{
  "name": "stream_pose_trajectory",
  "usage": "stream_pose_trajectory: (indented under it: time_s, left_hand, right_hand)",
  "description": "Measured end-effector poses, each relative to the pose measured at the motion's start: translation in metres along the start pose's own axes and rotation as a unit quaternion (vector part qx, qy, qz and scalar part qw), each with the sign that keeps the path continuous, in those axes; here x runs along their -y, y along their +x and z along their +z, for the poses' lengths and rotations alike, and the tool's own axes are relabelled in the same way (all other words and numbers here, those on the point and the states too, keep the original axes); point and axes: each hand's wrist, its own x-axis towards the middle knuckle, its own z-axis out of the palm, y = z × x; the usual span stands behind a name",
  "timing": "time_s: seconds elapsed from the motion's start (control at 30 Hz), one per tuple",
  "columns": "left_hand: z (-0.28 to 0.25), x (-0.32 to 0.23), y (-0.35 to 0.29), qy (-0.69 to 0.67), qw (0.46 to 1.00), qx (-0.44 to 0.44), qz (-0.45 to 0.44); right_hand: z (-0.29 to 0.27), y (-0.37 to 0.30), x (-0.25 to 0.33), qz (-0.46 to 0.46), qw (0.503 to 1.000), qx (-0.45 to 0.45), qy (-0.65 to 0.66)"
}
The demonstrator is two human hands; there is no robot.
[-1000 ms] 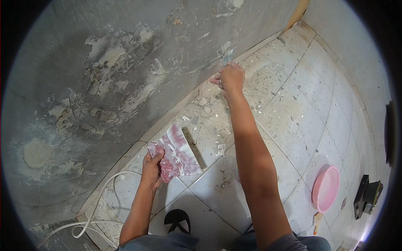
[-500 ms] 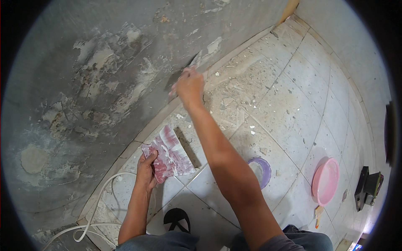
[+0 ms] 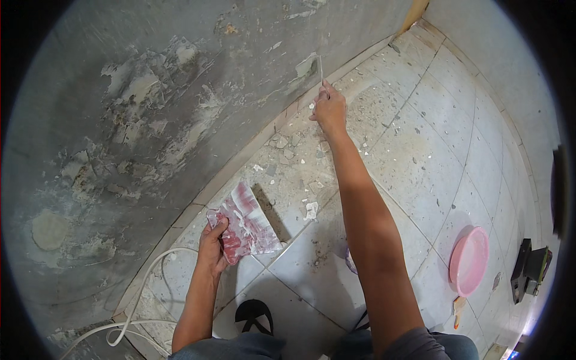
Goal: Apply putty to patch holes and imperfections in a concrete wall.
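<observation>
My left hand [image 3: 211,243] is closed on a red putty board [image 3: 249,225] smeared with white paste, held above the tiles. Reaching forward, my right hand [image 3: 330,109] grips a thin putty knife [image 3: 321,71], seen almost edge-on; its handle is hidden in my fingers. The blade is at the foot of the grey wall [image 3: 252,90], by the right edge of a pale patch [image 3: 306,67]; whether it touches I cannot tell. More rough, flaking patches [image 3: 144,87] spread over the wall to the left.
Chips and dust litter the floor tiles [image 3: 414,144] along the wall. A pink basin [image 3: 469,261] stands at right, with a brush [image 3: 458,312] beside it and a dark device [image 3: 531,270] beyond. My forearm mostly covers a purple-rimmed container [image 3: 350,262]. A white cable [image 3: 141,294] curls lower left.
My right hand has moved right and farther away along the wall base, and the knife has turned edge-on. My left hand and the board have barely shifted.
</observation>
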Motion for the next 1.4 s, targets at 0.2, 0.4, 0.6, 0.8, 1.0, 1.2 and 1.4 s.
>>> stream_pose_trajectory:
  time_s: [0.2,0.4,0.6,0.8,1.0,1.2,1.4]
  left_hand:
    - [-0.004,-0.001,0.002,-0.008,1.0,0.005,-0.006]
    - [-0.01,-0.006,0.0,-0.001,1.0,-0.014,0.005]
    - [-0.014,-0.006,0.0,0.016,1.0,0.008,-0.005]
    - [-0.014,-0.007,-0.002,0.013,1.0,0.01,-0.001]
    - [-0.006,-0.006,-0.004,0.015,1.0,0.018,-0.001]
    - [-0.013,-0.013,-0.006,0.011,1.0,0.008,0.018]
    - [-0.015,-0.007,-0.001,0.006,1.0,0.016,0.005]
  right_hand:
    - [0.013,0.027,-0.037,-0.126,0.991,-0.028,-0.038]
    - [0.025,0.008,-0.041,-0.114,0.991,-0.025,-0.059]
    - [0.037,-0.017,-0.038,-0.078,0.996,-0.044,-0.03]
    - [0.048,-0.038,-0.04,-0.124,0.992,-0.011,-0.032]
    - [0.053,-0.056,-0.039,-0.116,0.992,-0.005,-0.038]
    - [0.053,-0.097,-0.01,-0.043,0.994,0.095,0.044]
    - [0.004,-0.052,0.019,0.05,0.993,0.036,0.105]
